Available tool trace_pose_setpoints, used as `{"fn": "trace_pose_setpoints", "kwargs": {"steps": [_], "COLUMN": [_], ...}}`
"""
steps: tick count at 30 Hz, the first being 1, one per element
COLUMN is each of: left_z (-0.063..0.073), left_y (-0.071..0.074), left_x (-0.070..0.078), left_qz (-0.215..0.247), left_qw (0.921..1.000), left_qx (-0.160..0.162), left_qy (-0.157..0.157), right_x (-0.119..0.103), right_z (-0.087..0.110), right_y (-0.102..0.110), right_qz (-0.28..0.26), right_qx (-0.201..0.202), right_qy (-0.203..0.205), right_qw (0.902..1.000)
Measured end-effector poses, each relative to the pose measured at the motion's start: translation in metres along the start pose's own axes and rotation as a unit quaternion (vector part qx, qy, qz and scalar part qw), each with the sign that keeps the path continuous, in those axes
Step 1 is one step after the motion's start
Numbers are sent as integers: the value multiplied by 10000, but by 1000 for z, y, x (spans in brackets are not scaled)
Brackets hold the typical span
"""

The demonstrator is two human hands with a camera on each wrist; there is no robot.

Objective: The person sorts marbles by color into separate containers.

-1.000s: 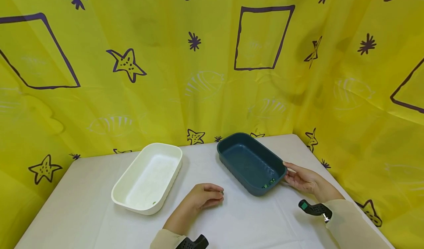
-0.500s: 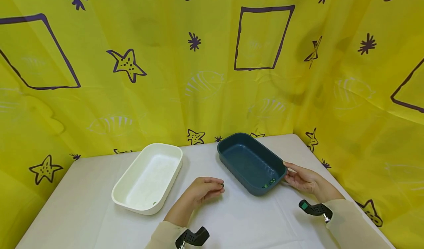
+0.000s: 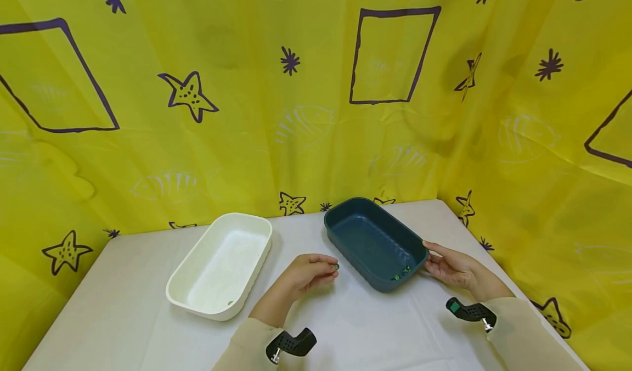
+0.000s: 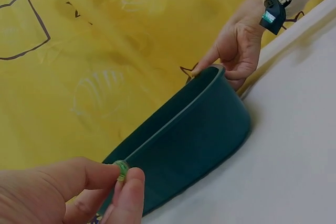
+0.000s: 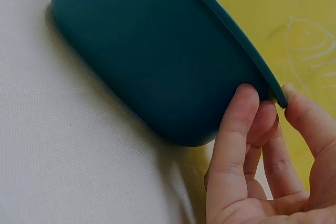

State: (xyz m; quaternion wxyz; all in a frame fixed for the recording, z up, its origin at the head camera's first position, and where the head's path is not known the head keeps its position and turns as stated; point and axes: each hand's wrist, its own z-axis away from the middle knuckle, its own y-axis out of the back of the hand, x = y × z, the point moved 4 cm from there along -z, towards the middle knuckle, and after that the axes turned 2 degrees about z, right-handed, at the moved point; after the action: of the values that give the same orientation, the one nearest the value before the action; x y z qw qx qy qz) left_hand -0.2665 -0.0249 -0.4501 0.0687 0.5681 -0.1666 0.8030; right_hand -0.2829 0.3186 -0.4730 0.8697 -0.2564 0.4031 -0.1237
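Between thumb and fingertips my left hand (image 3: 303,275) pinches a small round green glassy piece (image 4: 122,169), just left of the dark teal tray (image 3: 365,236) in the head view. The fingers hide part of that piece. My right hand (image 3: 454,269) grips the tray's near right corner, thumb at the rim and fingers (image 5: 233,140) against the outer wall. Several small green pieces (image 3: 401,274) lie inside the teal tray along its near end.
A white tray (image 3: 224,264) stands on the left of the white-covered table (image 3: 375,332), with a small green spot (image 3: 230,303) at its near corner. A yellow patterned curtain (image 3: 237,157) hangs behind and on the right.
My left hand has moved forward and slightly right, closer to the teal tray, still pinching the green piece. My right hand and both trays stay in place.
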Motion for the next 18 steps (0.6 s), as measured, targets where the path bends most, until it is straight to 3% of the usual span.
{"fn": "trace_pose_setpoints", "kwargs": {"steps": [10, 18], "left_z": [-10, -15], "left_y": [-8, -15], "left_x": [8, 16], "left_qz": [400, 449], "left_qw": [9992, 9990], "left_qx": [-47, -26], "left_qy": [-20, 64], "right_x": [0, -1], "right_z": [-1, 0], "right_y": [2, 1], "right_qz": [-90, -55], "right_qx": [59, 65], "right_qy": [25, -9], "right_qw": [9999, 10000]}}
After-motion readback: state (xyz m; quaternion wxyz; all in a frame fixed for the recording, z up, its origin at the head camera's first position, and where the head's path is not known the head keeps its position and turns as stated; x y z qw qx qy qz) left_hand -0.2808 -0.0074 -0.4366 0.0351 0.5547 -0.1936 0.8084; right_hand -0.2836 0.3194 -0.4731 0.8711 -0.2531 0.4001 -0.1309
